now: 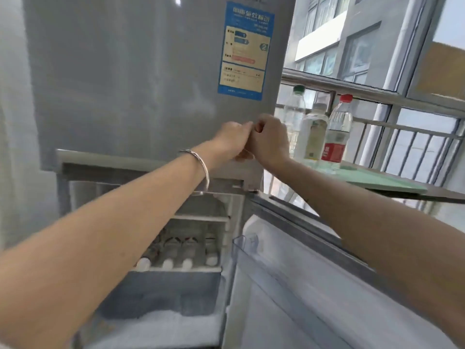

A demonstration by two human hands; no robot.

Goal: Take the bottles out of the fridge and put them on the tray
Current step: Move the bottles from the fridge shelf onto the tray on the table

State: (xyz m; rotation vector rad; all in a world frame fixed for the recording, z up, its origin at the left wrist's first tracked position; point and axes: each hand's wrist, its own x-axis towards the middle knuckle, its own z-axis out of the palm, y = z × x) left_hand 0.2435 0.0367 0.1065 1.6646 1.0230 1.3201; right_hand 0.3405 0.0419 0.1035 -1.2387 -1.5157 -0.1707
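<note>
The grey fridge (125, 84) has its upper door closed and its lower door (302, 285) swung open to the right. Inside the lower compartment, several bottles (176, 255) lie side by side on a shelf, white caps toward me. A green tray (382, 181) rests on the ledge to the right and carries three upright bottles: a green-capped one (295, 109), a pale one (314, 134) and a red-capped one (338, 132). My left hand (234, 138) and my right hand (270, 143) meet with curled fingers in front of the upper door's lower right corner, holding nothing visible.
A blue and yellow energy label (245, 50) is stuck on the upper door. A clear door shelf (241, 248) juts from the open lower door. Frost lies on the compartment floor (161, 323). Window frames and railing bars (415, 137) stand behind the tray.
</note>
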